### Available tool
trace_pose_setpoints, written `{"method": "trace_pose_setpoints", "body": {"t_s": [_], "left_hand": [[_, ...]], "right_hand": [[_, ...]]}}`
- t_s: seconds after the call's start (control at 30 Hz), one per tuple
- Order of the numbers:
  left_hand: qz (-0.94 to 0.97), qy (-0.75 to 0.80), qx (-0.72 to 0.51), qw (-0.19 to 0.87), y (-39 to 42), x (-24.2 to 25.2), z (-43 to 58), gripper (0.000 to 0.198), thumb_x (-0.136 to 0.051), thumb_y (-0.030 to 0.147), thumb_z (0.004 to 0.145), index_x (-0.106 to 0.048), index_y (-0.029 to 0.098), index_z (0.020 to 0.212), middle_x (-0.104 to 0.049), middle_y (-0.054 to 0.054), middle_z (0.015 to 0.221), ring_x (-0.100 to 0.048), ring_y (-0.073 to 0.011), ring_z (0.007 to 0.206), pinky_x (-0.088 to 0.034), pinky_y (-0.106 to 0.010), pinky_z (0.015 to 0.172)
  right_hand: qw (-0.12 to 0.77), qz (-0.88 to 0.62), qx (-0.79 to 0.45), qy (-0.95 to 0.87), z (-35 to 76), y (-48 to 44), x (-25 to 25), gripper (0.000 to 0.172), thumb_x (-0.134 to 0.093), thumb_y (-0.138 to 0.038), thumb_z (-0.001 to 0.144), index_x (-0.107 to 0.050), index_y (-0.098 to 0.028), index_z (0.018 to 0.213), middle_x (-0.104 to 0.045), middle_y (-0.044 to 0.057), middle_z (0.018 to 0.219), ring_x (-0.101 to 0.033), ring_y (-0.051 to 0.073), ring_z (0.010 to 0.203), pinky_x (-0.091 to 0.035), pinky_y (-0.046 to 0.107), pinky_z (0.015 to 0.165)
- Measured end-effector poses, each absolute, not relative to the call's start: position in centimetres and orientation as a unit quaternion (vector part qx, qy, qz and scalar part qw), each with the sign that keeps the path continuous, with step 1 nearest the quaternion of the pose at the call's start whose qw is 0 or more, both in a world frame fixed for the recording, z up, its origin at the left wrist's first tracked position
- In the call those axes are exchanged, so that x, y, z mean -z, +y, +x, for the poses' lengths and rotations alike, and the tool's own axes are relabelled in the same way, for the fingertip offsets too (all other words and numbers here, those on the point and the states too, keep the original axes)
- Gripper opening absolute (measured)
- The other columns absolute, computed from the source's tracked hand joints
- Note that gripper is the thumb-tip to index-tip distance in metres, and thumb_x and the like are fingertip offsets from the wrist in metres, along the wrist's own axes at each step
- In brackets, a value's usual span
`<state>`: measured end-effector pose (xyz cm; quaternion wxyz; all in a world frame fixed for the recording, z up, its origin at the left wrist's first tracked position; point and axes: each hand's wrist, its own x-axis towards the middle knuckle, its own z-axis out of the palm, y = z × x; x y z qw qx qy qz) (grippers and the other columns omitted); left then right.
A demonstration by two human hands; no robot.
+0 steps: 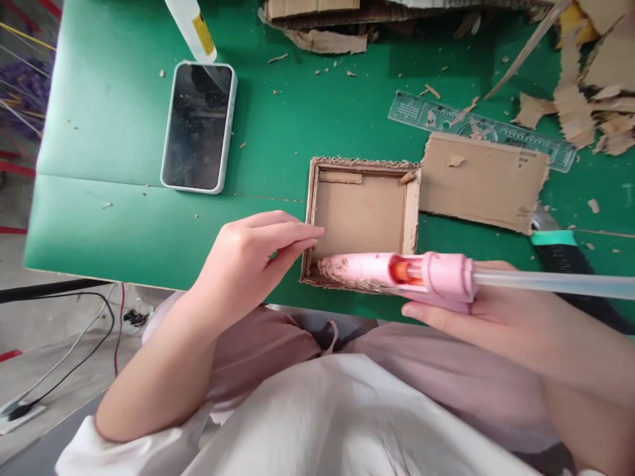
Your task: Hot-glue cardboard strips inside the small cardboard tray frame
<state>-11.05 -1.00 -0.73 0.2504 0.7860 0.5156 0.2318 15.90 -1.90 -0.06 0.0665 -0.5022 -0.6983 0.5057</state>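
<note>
Over the near edge of the cardboard box (pixel 360 215), the right hand (pixel 496 320) grips a pink glue gun (pixel 357 268), while the left hand (pixel 258 254), pinching the left wall (pixel 311 195), should brace it clear of the tip (pixel 325 266).

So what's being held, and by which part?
The right hand holds the pink glue gun from beneath, near its rear. The left hand is at the cardboard box, fingertips at its left wall; whether gripping is unclear.

bright, soft shadows, pale glare on table (pixel 99 125)
</note>
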Motion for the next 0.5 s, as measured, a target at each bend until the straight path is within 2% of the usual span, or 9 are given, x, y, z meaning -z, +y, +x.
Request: {"method": "trace_pose_setpoints", "body": {"t_s": [0.17,0.27,0.4,0.5], "left_hand": [[0.791,0.512,-0.230,0.243,-0.9,0.9,-11.0,0.022,-0.051,0.019,0.089,-0.073,0.021,0.092,-0.072,0.000,0.084,-0.066,-0.0092,0.073,-0.050,-0.016,0.067],[0.798,0.501,-0.241,0.231,-0.9,1.0,-11.1,0.021,-0.051,0.018,0.089,-0.072,0.021,0.091,-0.072,0.000,0.084,-0.066,-0.0082,0.073,-0.049,-0.015,0.067],[0.806,0.492,-0.246,0.221,-1.0,1.0,-11.2,0.020,-0.053,0.015,0.088,-0.071,0.020,0.091,-0.072,0.001,0.083,-0.066,-0.0071,0.072,-0.049,-0.014,0.067],[0.805,0.489,-0.249,0.224,-1.1,1.1,-11.2,0.018,-0.054,0.014,0.088,-0.071,0.019,0.091,-0.072,0.000,0.084,-0.066,-0.0069,0.072,-0.049,-0.013,0.067]], "right_hand": [[0.025,-0.484,-0.511,-0.710,15.9,-1.9,-0.4,0.035,-0.057,-0.050,0.081,-0.066,-0.030,0.109,-0.068,0.000,0.116,-0.062,0.028,0.110,-0.046,0.046,0.102],[0.016,-0.484,-0.530,-0.697,15.8,-1.8,-0.5,0.044,-0.057,-0.051,0.081,-0.061,-0.031,0.121,-0.063,0.001,0.125,-0.059,0.027,0.115,-0.044,0.046,0.104],[0.019,-0.473,-0.567,-0.674,15.4,-1.5,-1.1,0.045,-0.061,-0.048,0.080,-0.065,-0.025,0.118,-0.063,0.004,0.126,-0.058,0.029,0.117,-0.042,0.043,0.105],[0.020,-0.439,-0.608,-0.661,15.6,-1.1,-1.4,0.047,-0.064,-0.043,0.078,-0.062,-0.028,0.123,-0.063,0.002,0.126,-0.054,0.028,0.122,-0.040,0.040,0.108]]}}
